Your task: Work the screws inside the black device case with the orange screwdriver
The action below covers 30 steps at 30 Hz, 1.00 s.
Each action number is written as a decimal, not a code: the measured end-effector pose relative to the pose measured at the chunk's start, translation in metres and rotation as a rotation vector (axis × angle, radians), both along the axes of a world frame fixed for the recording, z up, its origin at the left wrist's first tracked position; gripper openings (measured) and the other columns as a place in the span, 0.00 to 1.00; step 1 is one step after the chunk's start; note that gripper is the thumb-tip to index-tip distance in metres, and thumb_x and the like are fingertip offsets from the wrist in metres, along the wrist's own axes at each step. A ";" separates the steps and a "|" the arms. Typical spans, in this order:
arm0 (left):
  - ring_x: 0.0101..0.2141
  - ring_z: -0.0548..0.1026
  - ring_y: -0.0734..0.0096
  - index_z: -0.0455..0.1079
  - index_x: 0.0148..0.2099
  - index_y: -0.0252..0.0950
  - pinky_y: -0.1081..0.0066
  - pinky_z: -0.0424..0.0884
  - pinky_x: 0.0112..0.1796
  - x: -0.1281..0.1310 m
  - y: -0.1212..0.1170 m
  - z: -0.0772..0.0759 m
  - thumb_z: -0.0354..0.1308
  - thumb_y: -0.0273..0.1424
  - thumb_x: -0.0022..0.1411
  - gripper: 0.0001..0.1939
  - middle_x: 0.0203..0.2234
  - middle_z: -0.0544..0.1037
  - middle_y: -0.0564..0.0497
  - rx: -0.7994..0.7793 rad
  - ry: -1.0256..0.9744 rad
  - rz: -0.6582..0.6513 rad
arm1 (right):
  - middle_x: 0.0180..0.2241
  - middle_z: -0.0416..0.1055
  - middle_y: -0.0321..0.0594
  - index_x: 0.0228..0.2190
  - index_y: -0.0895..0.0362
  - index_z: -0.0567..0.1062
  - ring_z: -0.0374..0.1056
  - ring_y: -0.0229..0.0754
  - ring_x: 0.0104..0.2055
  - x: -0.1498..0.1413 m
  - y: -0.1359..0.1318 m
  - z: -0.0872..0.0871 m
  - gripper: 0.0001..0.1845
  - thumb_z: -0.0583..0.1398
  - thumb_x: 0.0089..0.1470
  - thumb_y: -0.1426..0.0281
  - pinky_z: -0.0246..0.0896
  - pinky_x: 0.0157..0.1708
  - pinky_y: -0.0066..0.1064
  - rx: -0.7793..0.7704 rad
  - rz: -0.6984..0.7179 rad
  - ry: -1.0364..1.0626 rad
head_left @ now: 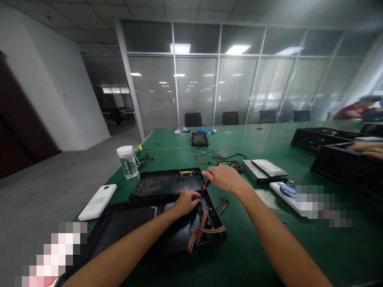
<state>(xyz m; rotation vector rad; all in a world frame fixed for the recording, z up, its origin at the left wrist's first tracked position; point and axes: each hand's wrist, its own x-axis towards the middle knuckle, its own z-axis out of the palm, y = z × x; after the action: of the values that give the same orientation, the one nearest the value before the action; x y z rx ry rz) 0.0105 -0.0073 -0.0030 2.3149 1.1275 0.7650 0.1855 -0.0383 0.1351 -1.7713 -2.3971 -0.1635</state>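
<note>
Head: screwdriver (206, 185) in right hand (223, 178)

Glass partition (196, 87), green table (263, 247), black chairs (230, 118)

One lidded water bottle (128, 162), one red-handled screwdriver (206, 184) and two white oblong objects (98, 202) can be counted; four black chairs (230, 118) are seen beyond the green table (251, 139).

Legible texts, brands, numbers, signs: none. Bottle (129, 165), near left: one line of dark lettering running along its clear side, too small and blurred to read. White slab (98, 202), near left: pale grey patches on its face, no characters that can be made out.
</note>
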 end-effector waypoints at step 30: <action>0.26 0.68 0.74 0.73 0.35 0.31 0.77 0.63 0.29 0.000 -0.005 0.003 0.53 0.23 0.52 0.09 0.25 0.74 0.51 0.000 0.006 0.010 | 0.31 0.73 0.50 0.30 0.59 0.72 0.69 0.49 0.35 -0.009 -0.008 -0.001 0.27 0.43 0.58 0.53 0.54 0.31 0.32 0.035 0.013 0.004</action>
<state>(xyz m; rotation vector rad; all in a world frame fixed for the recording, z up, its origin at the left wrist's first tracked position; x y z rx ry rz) 0.0105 -0.0120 0.0001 2.3146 1.1422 0.7621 0.1769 -0.0463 0.1342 -1.7390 -2.3879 -0.1988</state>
